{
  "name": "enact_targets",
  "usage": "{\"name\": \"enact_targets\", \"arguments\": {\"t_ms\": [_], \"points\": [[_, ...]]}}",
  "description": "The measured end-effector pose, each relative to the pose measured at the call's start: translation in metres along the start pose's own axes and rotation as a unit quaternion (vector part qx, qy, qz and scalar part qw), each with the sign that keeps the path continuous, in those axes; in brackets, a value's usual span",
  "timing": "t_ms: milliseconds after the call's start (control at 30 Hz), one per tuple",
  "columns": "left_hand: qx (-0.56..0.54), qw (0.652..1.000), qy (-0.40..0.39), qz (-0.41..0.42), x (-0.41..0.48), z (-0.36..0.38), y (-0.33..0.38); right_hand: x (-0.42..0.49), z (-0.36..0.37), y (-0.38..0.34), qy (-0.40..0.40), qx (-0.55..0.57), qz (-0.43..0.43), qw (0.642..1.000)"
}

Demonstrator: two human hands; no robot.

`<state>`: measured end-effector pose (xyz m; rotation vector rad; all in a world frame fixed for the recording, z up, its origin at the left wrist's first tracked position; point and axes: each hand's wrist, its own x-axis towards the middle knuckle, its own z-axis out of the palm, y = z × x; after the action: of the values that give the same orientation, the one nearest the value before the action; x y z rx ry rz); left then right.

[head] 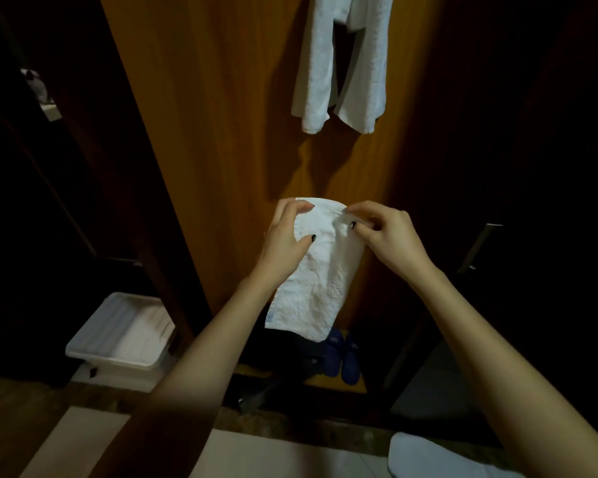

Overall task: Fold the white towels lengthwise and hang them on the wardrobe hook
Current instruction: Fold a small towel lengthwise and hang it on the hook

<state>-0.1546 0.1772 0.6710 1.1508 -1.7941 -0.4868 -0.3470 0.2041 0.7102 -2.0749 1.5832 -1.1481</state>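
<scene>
Currently, the left hand (283, 238) grips the upper left edge of the folded white towel (320, 281) at frame centre, fingers curled over its top fold, while the right hand (389, 232) pinches the upper right corner between thumb and fingertips. The towel's long axis hangs downward from both hands, in front of the wooden wardrobe panel (221, 132). The hung towels (339, 63) lie directly above, upper centre, their hook out of frame; both hands stand about equally near, so the lift is judged straight up.
</scene>
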Motion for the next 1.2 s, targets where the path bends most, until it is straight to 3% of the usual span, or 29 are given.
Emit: {"name": "enact_targets", "arguments": {"t_ms": [167,267,333,467,633,767,900,1000,1100,1200], "points": [[0.022,1.0,0.007,-0.002,-0.01,0.003,0.003,-0.004,0.007,-0.01,-0.037,0.039,0.038,0.998],[-0.073,0.997,0.01,0.002,-0.01,-0.001,0.009,-0.004,0.006,-0.018,-0.149,0.146,0.074,0.975],[-0.152,0.988,0.012,-0.031,-0.012,-0.005,0.013,-0.004,0.008,-0.022,-0.175,0.146,0.07,0.971],[-0.194,0.98,0.002,-0.051,-0.015,-0.013,0.014,-0.003,0.01,-0.029,-0.065,0.026,0.02,0.997],[-0.277,0.96,-0.027,-0.042,-0.014,-0.019,0.024,0.005,0.013,-0.037,0.014,-0.004,-0.068,0.998],[-0.304,0.952,-0.021,-0.034,-0.014,-0.021,0.029,0.01,0.017,-0.038,0.054,-0.016,-0.075,0.996],[-0.287,0.957,0.038,0.008,-0.01,-0.021,0.034,0.016,0.02,-0.04,0.064,0.028,-0.084,0.994],[-0.302,0.951,0.067,0.001,-0.006,-0.021,0.032,0.018,0.02,-0.032,0.062,0.094,-0.03,0.993],[-0.292,0.953,0.076,-0.001,-0.004,-0.021,0.032,0.014,0.017,-0.02,0.04,0.206,0.049,0.977],[-0.257,0.965,0.054,0.01,-0.002,-0.022,0.035,0.014,0.016,-0.016,0.061,0.249,0.033,0.966]]}}
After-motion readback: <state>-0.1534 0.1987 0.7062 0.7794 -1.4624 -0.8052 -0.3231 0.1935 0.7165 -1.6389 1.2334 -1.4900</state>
